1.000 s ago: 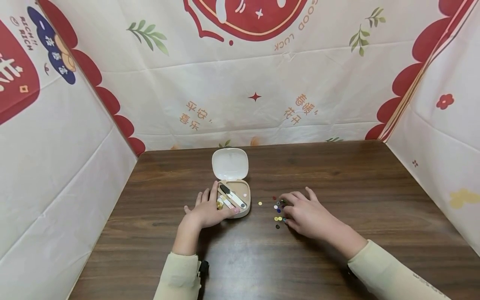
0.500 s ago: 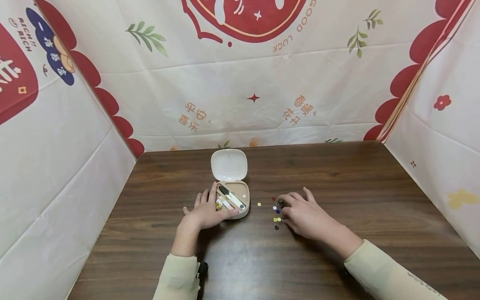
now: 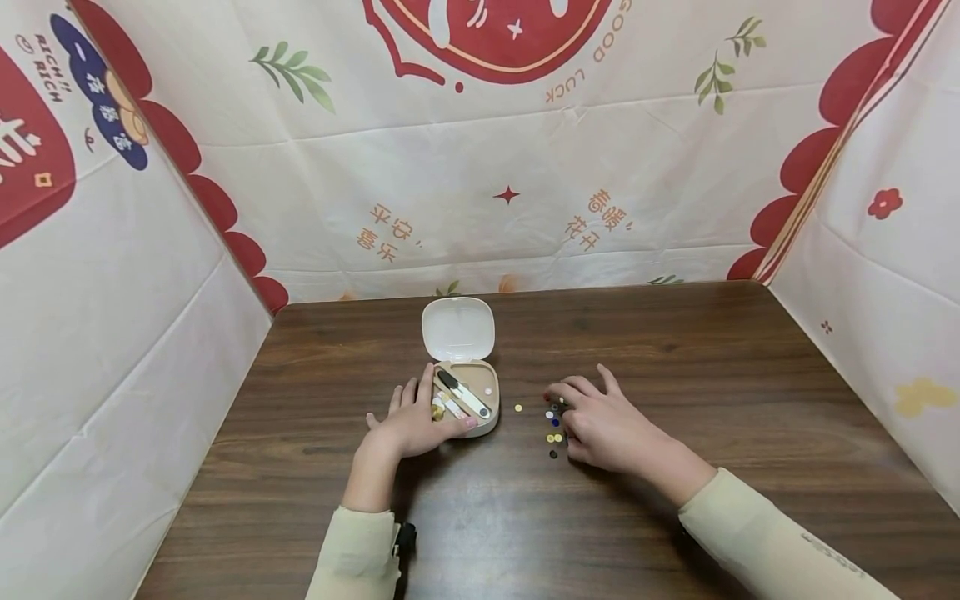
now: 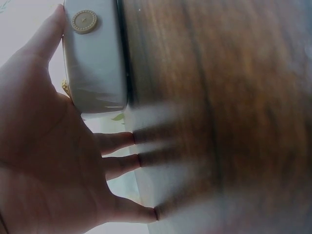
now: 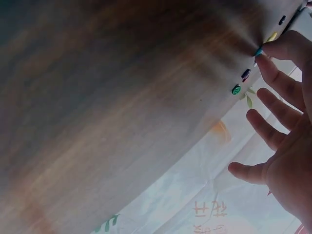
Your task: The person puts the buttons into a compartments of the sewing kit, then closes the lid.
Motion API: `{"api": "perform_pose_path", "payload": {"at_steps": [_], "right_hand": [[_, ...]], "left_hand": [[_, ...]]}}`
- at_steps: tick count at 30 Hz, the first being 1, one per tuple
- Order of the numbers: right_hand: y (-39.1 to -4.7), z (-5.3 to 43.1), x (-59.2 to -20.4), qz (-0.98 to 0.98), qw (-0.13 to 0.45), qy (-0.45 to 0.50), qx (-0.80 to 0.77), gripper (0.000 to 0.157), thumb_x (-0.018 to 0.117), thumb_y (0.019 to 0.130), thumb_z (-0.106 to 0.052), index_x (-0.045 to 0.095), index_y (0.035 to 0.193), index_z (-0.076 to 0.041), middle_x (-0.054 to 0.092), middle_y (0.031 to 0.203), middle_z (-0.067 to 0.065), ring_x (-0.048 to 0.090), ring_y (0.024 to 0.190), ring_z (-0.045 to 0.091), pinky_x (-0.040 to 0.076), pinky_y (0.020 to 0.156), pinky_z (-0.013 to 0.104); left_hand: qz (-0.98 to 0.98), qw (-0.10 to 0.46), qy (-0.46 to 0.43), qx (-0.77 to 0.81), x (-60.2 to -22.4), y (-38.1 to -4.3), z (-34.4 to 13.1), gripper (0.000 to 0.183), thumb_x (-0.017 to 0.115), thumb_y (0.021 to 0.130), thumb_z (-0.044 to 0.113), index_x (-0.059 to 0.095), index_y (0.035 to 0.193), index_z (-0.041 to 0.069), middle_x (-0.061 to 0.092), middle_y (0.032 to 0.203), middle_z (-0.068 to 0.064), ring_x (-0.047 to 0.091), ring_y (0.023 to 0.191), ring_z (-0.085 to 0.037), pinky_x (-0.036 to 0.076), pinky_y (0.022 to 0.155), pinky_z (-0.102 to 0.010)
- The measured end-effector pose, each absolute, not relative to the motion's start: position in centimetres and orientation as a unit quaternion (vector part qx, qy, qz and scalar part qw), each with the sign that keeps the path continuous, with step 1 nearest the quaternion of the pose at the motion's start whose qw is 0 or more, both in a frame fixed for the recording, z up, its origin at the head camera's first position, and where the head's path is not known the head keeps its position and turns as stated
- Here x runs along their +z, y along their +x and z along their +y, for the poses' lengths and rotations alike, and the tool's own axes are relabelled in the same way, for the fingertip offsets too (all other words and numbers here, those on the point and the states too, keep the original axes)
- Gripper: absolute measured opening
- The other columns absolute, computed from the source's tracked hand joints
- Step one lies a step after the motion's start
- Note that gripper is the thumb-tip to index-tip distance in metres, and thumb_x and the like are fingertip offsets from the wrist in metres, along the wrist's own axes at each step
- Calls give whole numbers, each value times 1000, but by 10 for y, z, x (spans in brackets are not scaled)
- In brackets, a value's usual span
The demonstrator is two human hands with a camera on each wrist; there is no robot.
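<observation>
My left hand (image 3: pixel 411 429) lies with straight fingers against the left side of an open sewing box (image 3: pixel 491 425), its thumb at the front rim. Inside are black-and-white thread snips (image 3: pixel 465 393), a small white button (image 3: pixel 488 392) and gold-coloured items (image 3: pixel 438 410). In the left wrist view, a round button-shaped clasp (image 4: pixel 84 21) shows on the box's side. My right hand (image 3: pixel 611 429) is low over loose buttons on the table. In the right wrist view, its thumb and index fingertips pinch a small teal button (image 5: pixel 259 50); its other fingers are spread.
Several loose buttons lie near the right hand: yellow (image 3: pixel 554 438), black (image 3: pixel 553 454), dark blue (image 3: pixel 555 422), white (image 3: pixel 550 414) and red (image 3: pixel 547 397). A single yellow button (image 3: pixel 518 408) lies nearer the box. The white lid (image 3: pixel 458 329) stands open behind. Printed cloth (image 3: pixel 465 167) surrounds the wooden table (image 3: pixel 337 350).
My right hand has shifted slightly left and away from me, its fingertips now over the red button; the teal button is hidden from the head view. My left hand and the box stay put.
</observation>
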State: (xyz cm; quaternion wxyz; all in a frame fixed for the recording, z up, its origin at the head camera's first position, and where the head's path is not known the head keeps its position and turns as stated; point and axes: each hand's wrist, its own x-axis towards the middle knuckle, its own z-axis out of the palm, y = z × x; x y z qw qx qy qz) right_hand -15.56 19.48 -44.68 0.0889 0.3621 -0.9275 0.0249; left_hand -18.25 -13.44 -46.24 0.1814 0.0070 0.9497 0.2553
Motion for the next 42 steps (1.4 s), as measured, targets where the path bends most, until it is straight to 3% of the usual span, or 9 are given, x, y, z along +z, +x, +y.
{"api": "perform_pose_path", "payload": {"at_steps": [16,25,33,42], "right_hand": [[-165,206,-446,-926,74,370,22,23,80,77,-21,61,63,-26,57,157,9,52,144,31,22,115,86],[-168,205,-441,-918,94,385,22,16,84,77,-26,70,70,-25,60,154,6,53,143,31,23,116,85],[-178,192,-429,-912,115,393,21,24,83,79,-25,64,65,-24,62,150,4,53,143,30,24,117,84],[-189,159,-409,-902,134,409,32,25,78,80,-23,60,63,-23,61,151,3,53,144,28,25,120,81]], "left_hand": [[952,187,14,244,-442,-172,-130,124,65,82,86,-2,173,33,16,179,-16,10,168,-41,5,116,-90],[951,181,12,249,-454,-178,-132,132,60,73,97,-4,172,37,16,179,-16,9,167,-42,2,113,-93],[950,184,13,251,-444,-174,-131,130,64,77,92,-2,173,34,17,179,-17,11,167,-43,4,115,-91],[954,171,11,245,-462,-181,-133,134,59,71,100,-3,172,36,18,179,-16,12,166,-45,5,109,-95]]}}
